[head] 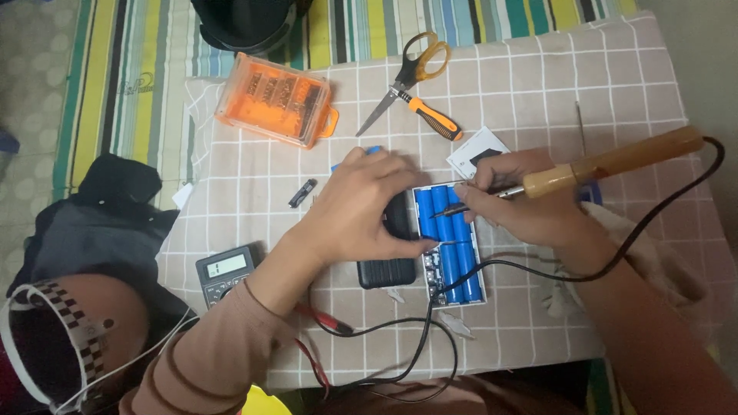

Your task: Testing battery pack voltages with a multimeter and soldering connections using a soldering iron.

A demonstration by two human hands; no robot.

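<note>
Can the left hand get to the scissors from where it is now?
Probably yes. The left hand rests on the black case beside the blue cells, and the checked cloth between it and the scissors looks bare. It would have to let go of the case first.

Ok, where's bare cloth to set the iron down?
Bare cloth lies right of the scissors, above the soldering iron, and at the near edge right of the battery pack. It is crowded around both hands, and leads cross the near middle.
</note>
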